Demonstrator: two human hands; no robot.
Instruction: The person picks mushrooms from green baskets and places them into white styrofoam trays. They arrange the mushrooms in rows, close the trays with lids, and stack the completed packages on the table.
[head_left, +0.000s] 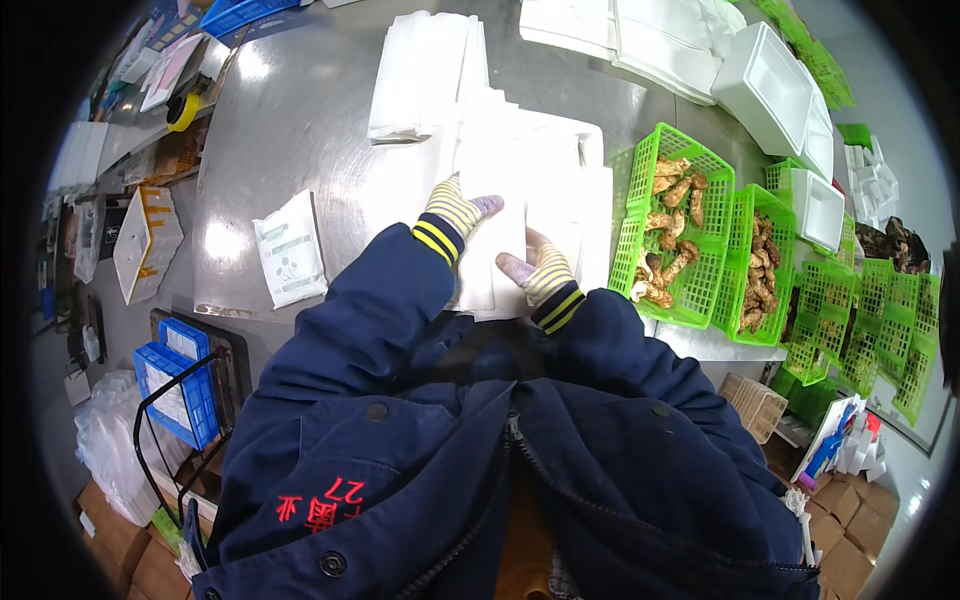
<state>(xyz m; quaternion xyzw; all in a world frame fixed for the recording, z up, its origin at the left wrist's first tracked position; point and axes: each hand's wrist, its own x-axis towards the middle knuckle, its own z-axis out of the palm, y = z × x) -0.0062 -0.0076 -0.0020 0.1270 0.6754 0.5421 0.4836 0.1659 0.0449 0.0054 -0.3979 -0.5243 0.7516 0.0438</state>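
White sheets (487, 150), paper-like and partly washed out by glare, lie in front of me on a steel table. My left hand (459, 208), in a yellow-and-white striped glove, touches them with the thumb pointing right. Lower and to the right, my right hand (541, 271), gloved alike, is at the right edge of a long white strip. Its thumb lies over that edge. Glare and overlap hide whether the fingers pinch the strip. Just right of the sheets stands a green plastic basket (724, 247) holding several brown mushrooms (679, 259).
Another green basket (721, 319) holds darker mushrooms (759, 277). A printed white packet (291, 251) lies on the steel table (247, 150) at left. Beyond my hands is a white stack (426, 75). White foam boxes (772, 97) stand at the back right.
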